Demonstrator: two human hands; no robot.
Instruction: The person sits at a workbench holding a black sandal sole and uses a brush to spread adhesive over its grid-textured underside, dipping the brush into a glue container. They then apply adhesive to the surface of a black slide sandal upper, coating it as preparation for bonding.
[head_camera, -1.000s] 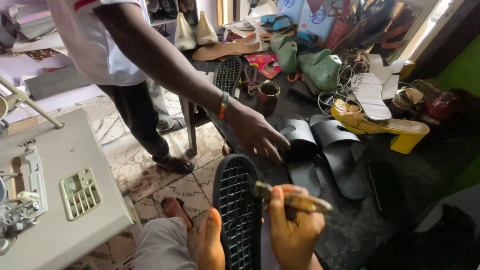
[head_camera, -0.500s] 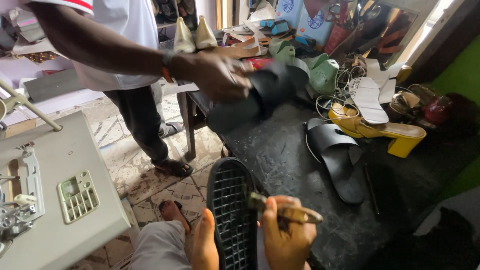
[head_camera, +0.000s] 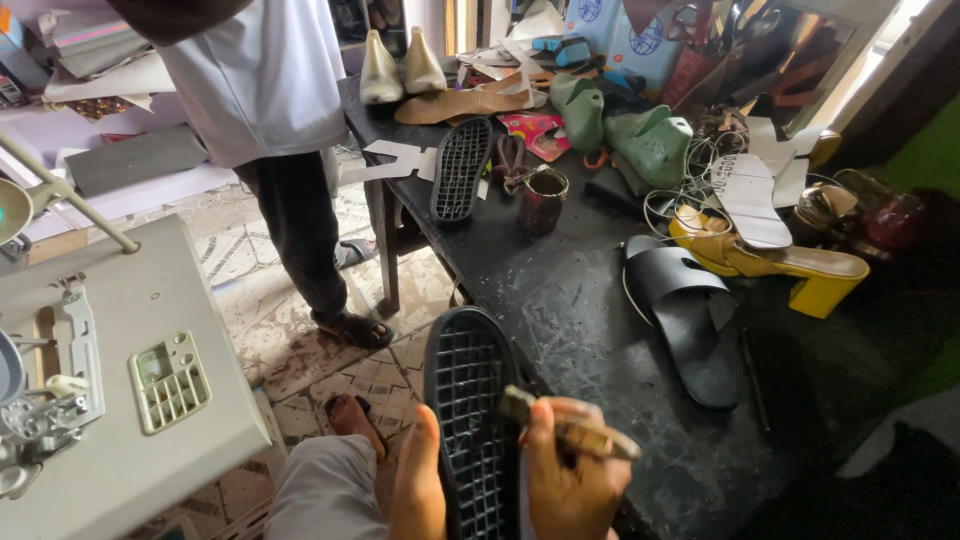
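We grip the black sole (head_camera: 468, 420) upright, long axis running away from us; left hand (head_camera: 418, 490) clamped beside it, right hand (head_camera: 565, 480) closed on a small tool (head_camera: 565, 425).

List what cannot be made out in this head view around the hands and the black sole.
- Black sole: its lower end is cut off by the bottom edge.
- Left hand: mostly behind the sole and cut by the bottom edge; only thumb side shows.
- Tool in the right hand: working tip hidden by the fingers, its kind unclear.
- Standing person: upper body cut by the top edge.
- Dark cup: contents too dark to tell.
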